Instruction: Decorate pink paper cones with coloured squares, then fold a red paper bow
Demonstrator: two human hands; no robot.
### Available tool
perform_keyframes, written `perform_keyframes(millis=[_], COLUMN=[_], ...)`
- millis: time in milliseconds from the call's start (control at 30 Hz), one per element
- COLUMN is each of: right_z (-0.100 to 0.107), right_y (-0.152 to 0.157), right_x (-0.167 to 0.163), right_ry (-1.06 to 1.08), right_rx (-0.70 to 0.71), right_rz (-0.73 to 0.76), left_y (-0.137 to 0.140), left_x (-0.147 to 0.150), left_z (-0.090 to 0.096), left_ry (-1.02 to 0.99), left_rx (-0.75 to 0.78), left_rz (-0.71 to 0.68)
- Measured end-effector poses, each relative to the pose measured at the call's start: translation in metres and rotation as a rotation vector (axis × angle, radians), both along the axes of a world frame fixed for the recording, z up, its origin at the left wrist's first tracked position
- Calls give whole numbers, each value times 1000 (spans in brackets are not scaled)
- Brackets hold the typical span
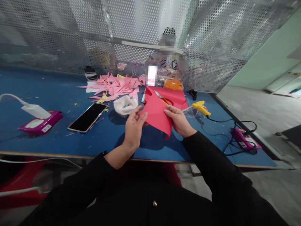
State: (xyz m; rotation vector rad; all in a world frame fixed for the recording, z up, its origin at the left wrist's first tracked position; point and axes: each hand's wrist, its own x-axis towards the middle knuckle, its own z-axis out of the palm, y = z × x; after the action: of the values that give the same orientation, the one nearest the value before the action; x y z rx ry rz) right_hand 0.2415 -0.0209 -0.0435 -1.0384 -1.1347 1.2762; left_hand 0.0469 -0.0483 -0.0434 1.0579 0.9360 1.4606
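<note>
A sheet of red paper (156,113) is held up over the near middle of the table, its lower right corner curling down. My right hand (180,121) pinches its right edge between thumb and fingers. At the left edge, my left hand (133,128) has its thumb and fingers around the paper's corner; part of that grip is hidden. Just behind, scissors (169,101) with orange-red handles lie on more red paper (177,95). A white-lined bowl (124,106) with small colourful bits stands to the left of the held sheet.
Pink folded paper pieces (117,85) are heaped at the back. A phone (88,117) and a purple power socket (41,122) lie left. On the right are a yellow glue gun (201,108), its black cord and another purple socket (245,139). A perforated screen (141,25) rises behind.
</note>
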Motion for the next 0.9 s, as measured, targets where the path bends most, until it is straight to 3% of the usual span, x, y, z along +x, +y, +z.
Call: perform_keyframes(millis=[100, 200, 300, 400, 567, 767, 900], right_z=[5, 6, 3, -2, -2, -6, -3], right_y=[6, 9, 9, 10, 13, 15, 17], right_x=[16, 24, 21, 19, 22, 14, 23], right_ry=[-48, -99, -157, -226, -337, -468, -599], right_rx=[-58, -102, -120, -111, -32, 62, 117], right_rz=[28, 96, 192, 272, 324, 362, 257], left_y=[4, 6, 8, 10, 11, 15, 17], left_x=[-25, -45, -52, -49, -40, -34, -32], left_z=[0, 2, 5, 4, -2, -7, -9], left_ry=[248, 765, 1190, 1323, 1378, 1341, 1299], left_rx=[205, 625, 1027, 1252, 1301, 1407, 1367], left_rz=[109, 117, -14, -208, -387, -395, -352])
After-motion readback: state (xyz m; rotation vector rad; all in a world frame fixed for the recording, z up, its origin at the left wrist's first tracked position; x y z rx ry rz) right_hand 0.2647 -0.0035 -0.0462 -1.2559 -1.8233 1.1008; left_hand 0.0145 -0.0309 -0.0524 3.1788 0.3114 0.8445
